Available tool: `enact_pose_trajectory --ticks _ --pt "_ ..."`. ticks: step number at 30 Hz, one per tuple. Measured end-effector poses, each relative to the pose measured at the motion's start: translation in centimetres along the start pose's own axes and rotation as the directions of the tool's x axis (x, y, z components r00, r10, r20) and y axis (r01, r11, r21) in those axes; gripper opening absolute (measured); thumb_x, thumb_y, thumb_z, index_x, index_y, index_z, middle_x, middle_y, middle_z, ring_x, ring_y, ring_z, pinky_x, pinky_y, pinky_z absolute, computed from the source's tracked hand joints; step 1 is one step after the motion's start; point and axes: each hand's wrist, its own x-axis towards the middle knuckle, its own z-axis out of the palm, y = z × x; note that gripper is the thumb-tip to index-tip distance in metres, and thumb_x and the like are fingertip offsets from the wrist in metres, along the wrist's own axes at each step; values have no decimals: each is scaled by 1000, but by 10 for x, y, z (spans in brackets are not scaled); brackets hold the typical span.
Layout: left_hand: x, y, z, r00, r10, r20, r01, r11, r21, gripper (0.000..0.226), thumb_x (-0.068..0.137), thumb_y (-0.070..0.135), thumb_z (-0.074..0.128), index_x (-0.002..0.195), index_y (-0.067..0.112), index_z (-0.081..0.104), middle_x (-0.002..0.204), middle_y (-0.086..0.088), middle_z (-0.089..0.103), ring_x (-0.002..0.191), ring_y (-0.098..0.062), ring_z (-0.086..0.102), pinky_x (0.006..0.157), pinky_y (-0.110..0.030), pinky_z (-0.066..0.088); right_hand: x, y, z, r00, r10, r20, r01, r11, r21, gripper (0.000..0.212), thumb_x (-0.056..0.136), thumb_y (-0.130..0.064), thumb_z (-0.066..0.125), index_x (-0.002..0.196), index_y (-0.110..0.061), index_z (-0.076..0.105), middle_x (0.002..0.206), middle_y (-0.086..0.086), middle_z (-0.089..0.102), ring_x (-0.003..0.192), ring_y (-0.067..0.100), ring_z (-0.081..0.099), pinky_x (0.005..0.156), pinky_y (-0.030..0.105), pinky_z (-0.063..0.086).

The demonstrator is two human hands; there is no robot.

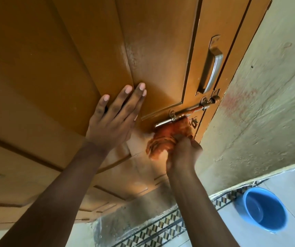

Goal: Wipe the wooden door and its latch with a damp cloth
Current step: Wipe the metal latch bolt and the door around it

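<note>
Right of centre in frame, latch [187,111] on wooden door [54,50], sliding bolt lying slantwise under handle [211,68]. Orange cloth [168,138] bunched against bolt's lower side, gripped in right hand [182,154], fingers curled round it. Left hand [114,118] flat on door panel at centre, fingers straight and slightly spread, holding nothing. Best done: rub along bolt, work cloth around brackets, brace door with flat palm. Lower right on tiled floor: blue bucket [264,209], contents unclear, possibly water.
</note>
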Motion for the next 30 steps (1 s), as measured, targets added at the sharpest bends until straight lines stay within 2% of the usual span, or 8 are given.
enact_pose_trajectory --ticks 5,9,13,18,22,26,28,30 --pt "-2 0 1 1000 18 9 -18 1000 6 69 101 43 45 163 16 34 167 -2 34 152 -22 29 121 -46 10 -11 5 17 997 -53 56 63 980 -188 29 74 4 52 55 -16 56 49 -4 52 61 22 49 58 36 37" --pt "0 -1 0 1000 -6 11 6 999 38 70 101 44 48 164 17 32 169 -2 28 161 -27 3 126 -47 1 -10 -6 5 999 26 -31 -28 996 -80 32 75 11 49 56 -13 58 54 -1 60 56 25 57 55 36 49" --pt "1 0 0 1000 -14 20 13 1000 13 69 103 45 47 164 17 32 169 -1 28 161 -27 -4 127 -47 -3 -2 -10 16 993 -91 -68 81 988 -134 25 73 6 47 60 -11 59 58 5 63 58 36 60 55 40 52" --pt "0 -4 -6 1000 6 27 -4 997 -76 65 103 38 48 163 16 35 168 -3 32 160 -27 12 125 -48 4 3 -7 -11 988 -70 137 99 971 -217 25 73 4 57 57 -11 68 60 7 65 66 34 63 64 51 58" --pt "3 10 -20 991 -115 74 134 913 -386 52 101 29 49 151 15 55 160 -9 46 149 -31 33 126 -50 6 0 -15 -30 997 -71 8 71 979 -193 23 69 1 59 67 -15 75 67 4 72 73 39 70 72 46 63" --pt "14 60 -34 987 -45 155 125 816 -564 49 97 22 61 144 9 61 143 -12 60 122 -27 54 101 -42 39 4 -24 -42 949 -303 -83 260 906 -333 27 77 -2 56 83 -15 79 67 -3 75 70 23 74 68 44 65" --pt "17 79 -31 966 -100 239 221 802 -555 50 96 22 66 144 8 61 139 -12 63 116 -26 56 90 -38 42 7 -32 -44 878 -478 -35 425 810 -404 24 85 -4 56 79 -15 77 57 -6 69 53 2 61 56 26 55" --pt "18 92 -26 947 -177 267 298 792 -533 45 94 21 74 137 8 68 129 -13 68 112 -27 59 88 -39 44 10 -43 -41 790 -611 53 571 702 -426 24 86 -3 57 82 -14 77 57 -8 66 47 0 57 46 22 44"
